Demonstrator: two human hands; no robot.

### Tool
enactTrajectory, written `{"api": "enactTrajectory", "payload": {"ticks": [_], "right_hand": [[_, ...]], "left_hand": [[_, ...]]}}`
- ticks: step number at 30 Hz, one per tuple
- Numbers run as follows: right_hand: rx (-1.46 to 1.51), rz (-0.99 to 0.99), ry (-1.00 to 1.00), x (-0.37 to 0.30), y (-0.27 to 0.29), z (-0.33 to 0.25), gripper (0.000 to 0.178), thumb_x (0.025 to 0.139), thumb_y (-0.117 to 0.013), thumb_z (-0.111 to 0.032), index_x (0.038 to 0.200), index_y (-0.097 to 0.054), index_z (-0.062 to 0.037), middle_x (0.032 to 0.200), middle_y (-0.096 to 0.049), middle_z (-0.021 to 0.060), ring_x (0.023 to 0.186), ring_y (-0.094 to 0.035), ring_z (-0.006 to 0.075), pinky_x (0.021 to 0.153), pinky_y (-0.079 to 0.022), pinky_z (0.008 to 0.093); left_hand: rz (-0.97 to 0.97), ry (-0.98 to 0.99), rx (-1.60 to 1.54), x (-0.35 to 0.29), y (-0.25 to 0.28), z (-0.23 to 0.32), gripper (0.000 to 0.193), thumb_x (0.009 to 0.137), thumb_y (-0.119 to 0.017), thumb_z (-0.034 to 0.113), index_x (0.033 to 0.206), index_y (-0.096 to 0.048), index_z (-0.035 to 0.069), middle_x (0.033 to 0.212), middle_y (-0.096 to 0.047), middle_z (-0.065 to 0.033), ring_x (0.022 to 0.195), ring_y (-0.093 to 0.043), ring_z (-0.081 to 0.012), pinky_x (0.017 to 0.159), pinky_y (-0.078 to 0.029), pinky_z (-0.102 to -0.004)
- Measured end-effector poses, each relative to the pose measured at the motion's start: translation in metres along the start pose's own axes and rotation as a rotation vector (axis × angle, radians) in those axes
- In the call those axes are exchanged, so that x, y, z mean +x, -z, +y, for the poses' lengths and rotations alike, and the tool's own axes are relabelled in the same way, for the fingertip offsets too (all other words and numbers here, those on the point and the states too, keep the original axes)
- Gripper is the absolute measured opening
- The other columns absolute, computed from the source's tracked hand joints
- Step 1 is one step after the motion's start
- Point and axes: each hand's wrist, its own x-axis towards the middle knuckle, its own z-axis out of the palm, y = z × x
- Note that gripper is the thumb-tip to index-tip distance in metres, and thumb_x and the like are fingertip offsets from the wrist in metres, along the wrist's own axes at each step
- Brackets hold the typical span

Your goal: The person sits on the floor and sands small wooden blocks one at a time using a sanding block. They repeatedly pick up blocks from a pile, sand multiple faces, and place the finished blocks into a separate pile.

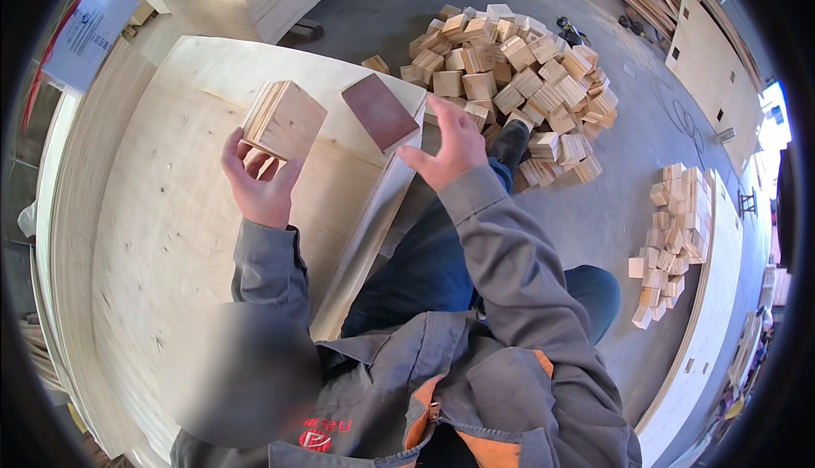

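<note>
My left hand [261, 181] grips a square plywood block [287, 120] by its near end, the layered side facing left. The block is held over a pale plywood sheet [161, 188]. Right of it, a reddish-brown rectangular piece, which looks like a sanding block [379, 112], lies near the sheet's far right corner. My right hand [452, 143] is just right of that piece, at the sheet's edge, thumb and fingers spread apart with nothing between them.
A large heap of wooden blocks [509, 69] lies on the grey floor beyond my right hand. A smaller stack of blocks [675, 239] stands to the right, beside a long board [717, 273]. Stacked plywood [255, 1] rises at the far left. My leg is beside the sheet.
</note>
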Motion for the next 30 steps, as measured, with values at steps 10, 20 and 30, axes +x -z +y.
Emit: {"api": "enactTrajectory", "payload": {"ticks": [10, 20, 30], "right_hand": [[-0.237, -0.23, -0.154, 0.029, -0.042, -0.038, 0.097, 0.084, -0.091, -0.046, 0.165, -0.05, -0.0136, 0.165, -0.054, 0.0195, 0.153, -0.049, 0.0419, 0.126, -0.039, 0.0577], [0.012, -0.102, 0.359, 0.001, -0.065, -0.053, 0.071, 0.078, -0.087, -0.013, 0.147, -0.069, -0.0153, 0.151, -0.06, 0.0258, 0.132, -0.061, 0.0491, 0.116, -0.051, 0.056], [0.006, -0.207, 0.427, -0.004, -0.08, -0.051, 0.05, 0.078, -0.083, -0.005, 0.127, -0.083, -0.0176, 0.147, -0.064, 0.0261, 0.133, -0.062, 0.047, 0.116, -0.053, 0.0545]], "left_hand": [[0.078, 0.006, -0.021, 0.0, 0.025, 0.004, 0.102, 0.079, -0.087, -0.005, 0.166, -0.035, 0.006, 0.157, -0.048, -0.0192, 0.131, -0.064, -0.0346, 0.104, -0.063, -0.046], [0.134, 0.007, -0.056, 0.002, 0.043, -0.001, 0.103, 0.079, -0.084, -0.008, 0.167, -0.033, 0.005, 0.156, -0.048, -0.0178, 0.132, -0.063, -0.0342, 0.104, -0.062, -0.0455], [0.183, -0.01, -0.063, 0.005, 0.056, 0.006, 0.102, 0.08, -0.083, -0.003, 0.168, -0.032, 0.003, 0.154, -0.049, -0.0168, 0.133, -0.06, -0.0348, 0.107, -0.057, -0.0472]]}}
